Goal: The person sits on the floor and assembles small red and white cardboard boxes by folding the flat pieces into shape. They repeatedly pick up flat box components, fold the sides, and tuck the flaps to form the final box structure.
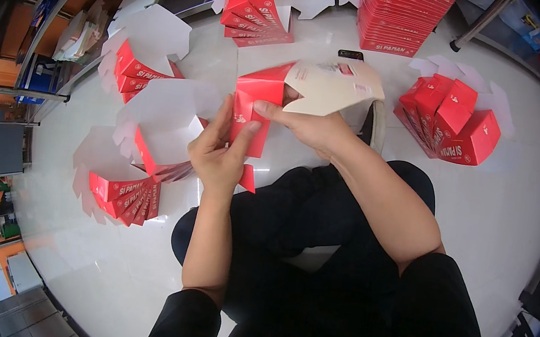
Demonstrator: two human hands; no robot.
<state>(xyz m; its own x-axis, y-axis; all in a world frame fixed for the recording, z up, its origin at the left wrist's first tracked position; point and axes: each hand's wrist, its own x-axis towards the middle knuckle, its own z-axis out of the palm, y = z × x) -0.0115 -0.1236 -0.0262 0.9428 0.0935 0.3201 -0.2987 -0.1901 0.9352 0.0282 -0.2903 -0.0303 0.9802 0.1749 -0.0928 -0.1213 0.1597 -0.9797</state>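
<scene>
A red cardboard box [261, 88], partly folded, is held between my two hands in front of my lap. Its large pale flap [334, 85] stretches out to the right. My left hand [219, 152] closes on the red side from the left, thumb on the front panel and fingers at its outer edge. From the right, my right hand [318, 133] grips the same box, with the thumb laid on the red panel and the other fingers partly hidden under the pale flap. A small red pointed piece [248, 179] shows below my left hand; whether it belongs to this box I cannot tell.
Nested red boxes with white flaps stand on the floor at left [125, 198], far middle [257, 5] and right [451, 120]. A tall stack of flat red cartons [400, 16] is at the back, near a black phone-like object [351, 54]. Metal shelving [66, 15] stands at left.
</scene>
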